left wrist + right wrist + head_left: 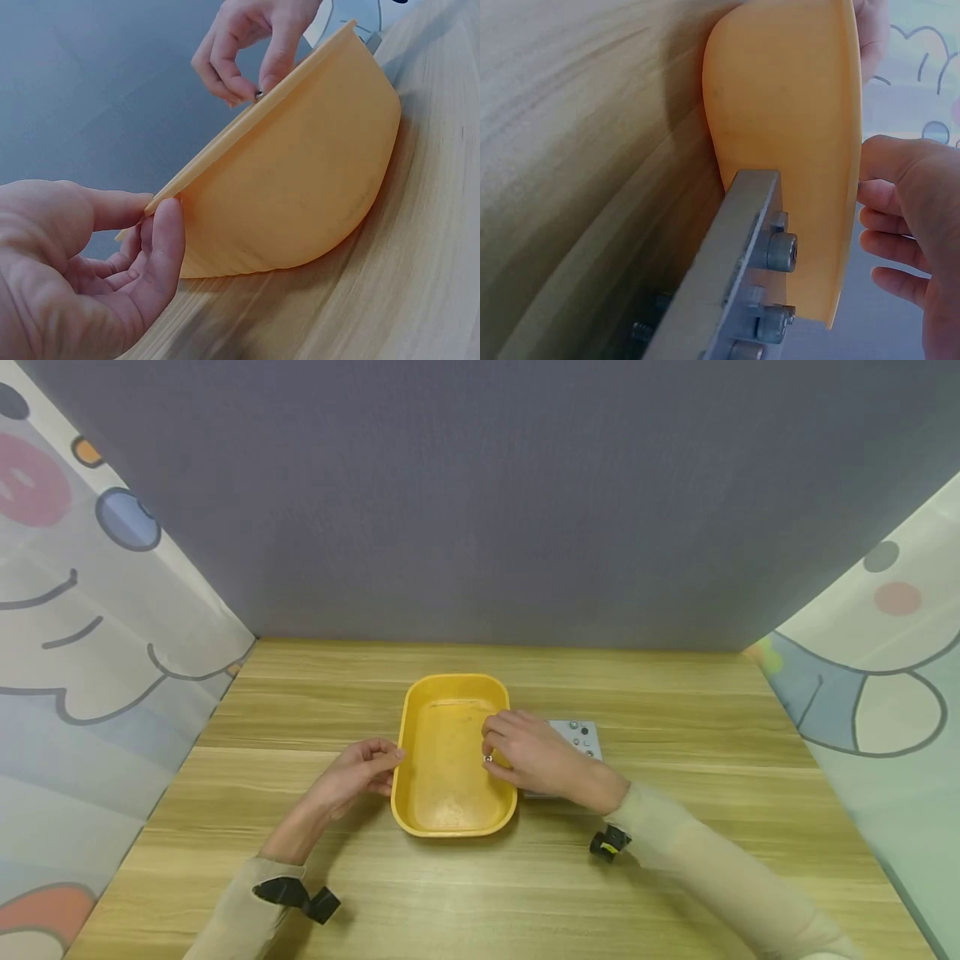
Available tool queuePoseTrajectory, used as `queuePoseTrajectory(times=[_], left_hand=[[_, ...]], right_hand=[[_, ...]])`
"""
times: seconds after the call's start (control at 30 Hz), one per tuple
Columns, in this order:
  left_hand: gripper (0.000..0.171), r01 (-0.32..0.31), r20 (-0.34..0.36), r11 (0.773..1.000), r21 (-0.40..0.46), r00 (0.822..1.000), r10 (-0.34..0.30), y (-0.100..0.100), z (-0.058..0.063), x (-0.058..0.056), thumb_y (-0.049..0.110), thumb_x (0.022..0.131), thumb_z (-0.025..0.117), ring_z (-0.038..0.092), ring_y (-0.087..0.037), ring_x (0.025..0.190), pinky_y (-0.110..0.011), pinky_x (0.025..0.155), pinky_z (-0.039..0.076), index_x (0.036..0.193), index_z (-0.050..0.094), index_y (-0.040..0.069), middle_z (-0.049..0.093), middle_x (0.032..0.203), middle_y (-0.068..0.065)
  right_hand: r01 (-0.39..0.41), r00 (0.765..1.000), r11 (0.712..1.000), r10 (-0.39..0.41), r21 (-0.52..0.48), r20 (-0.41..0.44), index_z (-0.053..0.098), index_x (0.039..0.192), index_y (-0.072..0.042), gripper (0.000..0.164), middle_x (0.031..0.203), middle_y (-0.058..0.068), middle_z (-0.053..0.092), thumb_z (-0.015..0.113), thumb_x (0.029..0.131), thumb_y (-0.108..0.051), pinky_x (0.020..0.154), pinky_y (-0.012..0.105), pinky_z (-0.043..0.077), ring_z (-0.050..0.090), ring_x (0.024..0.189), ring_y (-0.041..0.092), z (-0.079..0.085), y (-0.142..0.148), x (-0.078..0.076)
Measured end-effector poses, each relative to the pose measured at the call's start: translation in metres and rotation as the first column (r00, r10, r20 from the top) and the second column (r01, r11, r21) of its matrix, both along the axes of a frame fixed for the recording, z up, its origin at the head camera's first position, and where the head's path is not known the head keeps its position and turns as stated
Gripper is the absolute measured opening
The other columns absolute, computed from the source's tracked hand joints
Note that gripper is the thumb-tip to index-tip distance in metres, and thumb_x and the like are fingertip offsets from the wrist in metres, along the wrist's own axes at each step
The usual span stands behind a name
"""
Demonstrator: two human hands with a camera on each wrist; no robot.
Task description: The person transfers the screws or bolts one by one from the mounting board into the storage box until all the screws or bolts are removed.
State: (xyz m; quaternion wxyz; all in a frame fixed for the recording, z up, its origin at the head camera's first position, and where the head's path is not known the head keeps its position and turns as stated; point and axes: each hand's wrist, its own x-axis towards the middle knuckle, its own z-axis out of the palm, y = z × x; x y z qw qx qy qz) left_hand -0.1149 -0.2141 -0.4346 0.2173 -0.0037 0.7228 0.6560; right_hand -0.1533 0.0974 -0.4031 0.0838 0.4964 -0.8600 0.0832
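Note:
A yellow plastic tub stands on the wooden table. My left hand is at its left side; in the left wrist view, thumb and fingers pinch the tub's rim. Over the inside of the tub, near its right edge, my right hand pinches a small metal screw with a dark centre between thumb and fingertip. Only a bit of that screw shows in the left wrist view. Partly under the right forearm lies a grey metal plate with several socket-head screws standing in it.
The plate sits close against the tub's right side. A grey panel rises behind the wooden table, and cartoon-printed curtains hang at both sides. Each wrist carries a small black camera.

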Motion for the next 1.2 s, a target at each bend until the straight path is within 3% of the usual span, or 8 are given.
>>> queuePoseTrajectory(times=[0.23, 0.53, 0.83, 1.2], left_hand=[[0.026, -0.003, 0.006, 1.0, 0.003, 1.0, 0.003, 0.0, -0.001, 0.0, 0.016, 0.104, 0.06, 0.061, -0.009, 0.068, -0.026, 0.067, 0.058, 0.112, 0.054, -0.009, 0.061, 0.082, -0.002], [0.028, -0.001, 0.007, 1.0, 0.005, 1.0, 0.001, -0.001, -0.001, 0.001, 0.017, 0.104, 0.06, 0.06, -0.01, 0.069, -0.026, 0.066, 0.058, 0.114, 0.054, -0.009, 0.061, 0.081, -0.001], [0.032, 0.004, 0.003, 1.0, 0.0, 1.0, -0.004, -0.001, 0.0, 0.0, 0.018, 0.105, 0.06, 0.061, -0.01, 0.07, -0.027, 0.067, 0.058, 0.116, 0.053, -0.01, 0.061, 0.081, 0.0], [0.033, 0.003, -0.003, 1.0, -0.001, 1.0, -0.003, -0.001, -0.001, 0.0, 0.018, 0.104, 0.06, 0.06, -0.01, 0.071, -0.027, 0.066, 0.058, 0.118, 0.053, -0.011, 0.06, 0.082, -0.001]], right_hand=[[-0.037, 0.999, 0.999, 0.038, 0.032, -0.032, 0.071, 0.099, -0.012, 0.012, 0.106, -0.001, 0.065, 0.072, 0.095, -0.024, 0.095, 0.035, 0.049, 0.06, 0.102, 0.017, 0.003, -0.006, -0.003], [-0.068, 0.996, 0.986, 0.076, 0.15, -0.044, 0.068, 0.094, -0.015, 0.011, 0.101, -0.002, 0.061, 0.071, 0.096, -0.025, 0.09, 0.034, 0.047, 0.057, 0.095, 0.017, 0.003, -0.011, -0.004], [-0.104, 0.979, 0.943, 0.153, 0.315, -0.134, 0.07, 0.098, -0.012, 0.015, 0.105, -0.001, 0.063, 0.069, 0.098, -0.027, 0.093, 0.033, 0.046, 0.058, 0.095, 0.019, 0.006, -0.022, -0.007], [-0.139, 0.971, 0.91, 0.202, 0.39, -0.125, 0.073, 0.102, -0.012, 0.014, 0.108, -0.002, 0.064, 0.063, 0.1, -0.021, 0.093, 0.033, 0.046, 0.058, 0.097, 0.018, 0.01, -0.035, -0.01]])
